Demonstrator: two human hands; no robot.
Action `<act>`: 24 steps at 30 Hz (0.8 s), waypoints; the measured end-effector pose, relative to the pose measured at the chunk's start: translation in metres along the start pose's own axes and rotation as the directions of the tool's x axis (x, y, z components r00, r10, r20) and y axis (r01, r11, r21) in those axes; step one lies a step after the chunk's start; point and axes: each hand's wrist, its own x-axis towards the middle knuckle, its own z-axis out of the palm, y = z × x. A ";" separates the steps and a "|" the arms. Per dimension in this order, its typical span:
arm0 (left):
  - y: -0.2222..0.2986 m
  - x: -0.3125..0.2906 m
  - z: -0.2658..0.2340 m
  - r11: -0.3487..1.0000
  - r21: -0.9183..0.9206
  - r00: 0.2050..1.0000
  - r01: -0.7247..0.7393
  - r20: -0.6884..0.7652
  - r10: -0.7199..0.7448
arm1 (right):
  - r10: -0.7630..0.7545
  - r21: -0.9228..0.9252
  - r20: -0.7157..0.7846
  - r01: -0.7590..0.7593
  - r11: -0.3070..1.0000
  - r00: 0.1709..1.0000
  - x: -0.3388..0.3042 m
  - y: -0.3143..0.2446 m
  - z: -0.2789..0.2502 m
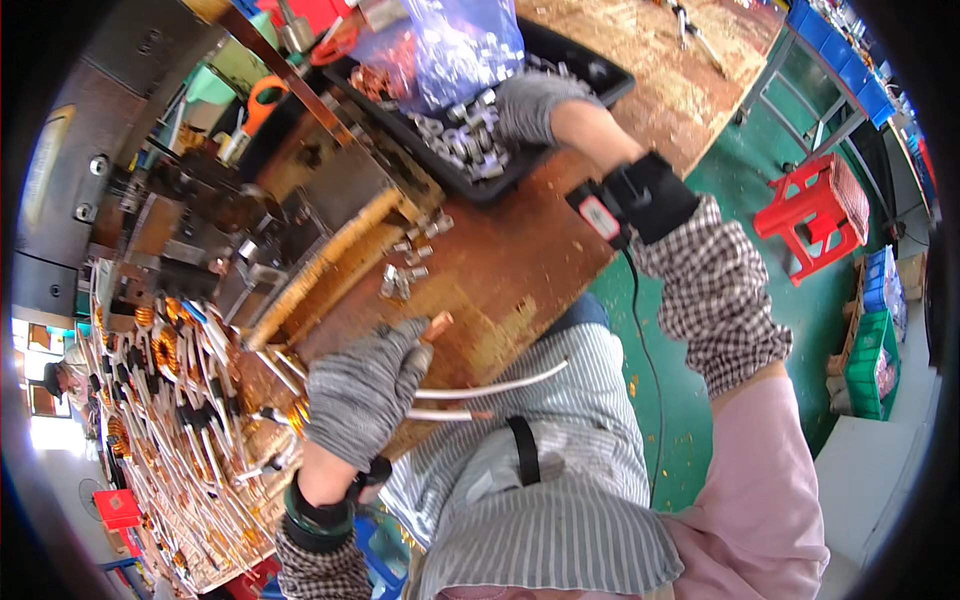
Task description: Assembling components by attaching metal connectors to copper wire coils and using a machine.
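My left hand (365, 390), in a grey knitted glove, is closed around white wires (490, 388) at the bench's near edge. A bare copper end (437, 325) sticks up past its thumb, and white lengths run out to the right below it. My right hand (540, 106), also gloved, reaches into a black tray (478, 190) at the back. It touches the heap of silver metal terminals (465, 140) there; its fingertips are hidden among them. A clear blue-tinted plastic bag (465, 50) with more terminals lies in the tray, beside copper-coloured pieces (375, 82).
A metal press (240, 230) with a wooden edge stands left of centre. Loose terminals (405, 275) lie on the wooden bench (500, 285). Many white wires with copper coils (180, 400) are heaped at left. Orange-handled scissors (262, 100) stand behind; a red stool (815, 215) is at right.
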 end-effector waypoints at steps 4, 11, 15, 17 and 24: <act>0.005 0.007 0.008 0.981 0.180 0.992 -0.068 0.113 0.048 | -0.048 -0.021 0.095 0.050 0.999 0.994 0.012 0.009 0.008; -0.001 0.005 0.007 0.992 0.115 0.992 -0.060 0.117 0.047 | -0.072 0.946 -0.126 0.142 0.291 0.989 -0.027 0.011 -0.009; -0.010 0.002 0.007 0.994 -0.090 0.998 -0.055 0.026 0.058 | 0.149 0.962 -0.272 0.269 0.039 0.951 -0.074 -0.016 -0.021; -0.015 0.002 0.010 0.972 -0.209 0.994 -0.108 -0.050 0.100 | 0.006 0.980 -0.193 0.193 0.049 0.981 -0.103 -0.026 -0.017; -0.019 0.006 0.008 0.962 -0.273 1.000 -0.020 -0.002 0.020 | -0.309 0.967 0.175 -0.222 -0.124 0.935 -0.167 -0.074 0.025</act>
